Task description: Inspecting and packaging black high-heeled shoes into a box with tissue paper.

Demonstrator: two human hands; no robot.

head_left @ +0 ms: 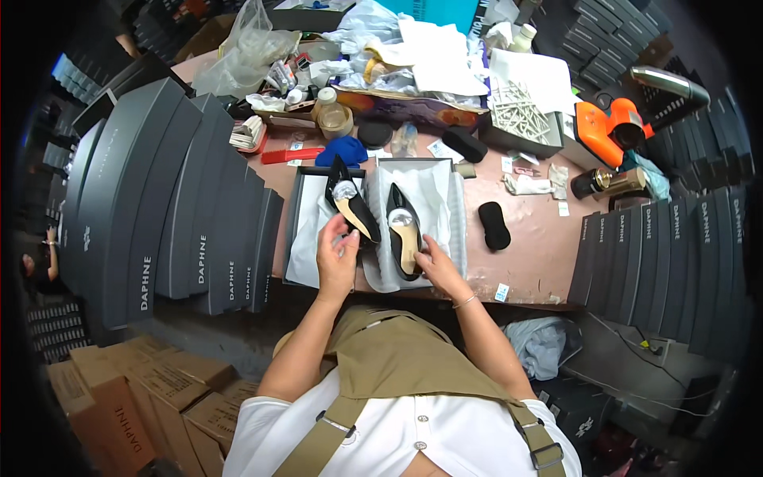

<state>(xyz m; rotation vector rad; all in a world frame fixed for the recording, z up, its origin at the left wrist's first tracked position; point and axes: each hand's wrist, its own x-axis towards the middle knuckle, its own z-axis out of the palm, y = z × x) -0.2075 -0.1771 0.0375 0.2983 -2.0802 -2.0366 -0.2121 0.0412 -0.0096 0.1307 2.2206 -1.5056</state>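
Observation:
Two black pointed shoes with pale insoles and crumpled clear stuffing inside lie at an open shoe box. The left shoe [363, 216] is tilted across the side of the dark box [303, 183]. Beside its heel is my left hand [337, 262], thumb and fingers curved and apart. The right shoe [394, 208] rests on the white tissue paper [437, 199] in the neighbouring box part, toe pointing away from me. My right hand [443, 273] grips the rim of that shoe at its heel, with fingertips at the insole; part of the grip is hidden.
Tall stacks of dark shoe boxes [127, 207] stand left, with more boxes [660, 254] right. A black brush-like pad [494, 226], blue cloth [343, 151], bottle [327, 107], orange tool [600, 131] and tray of white sticks [520, 119] surround the work spot.

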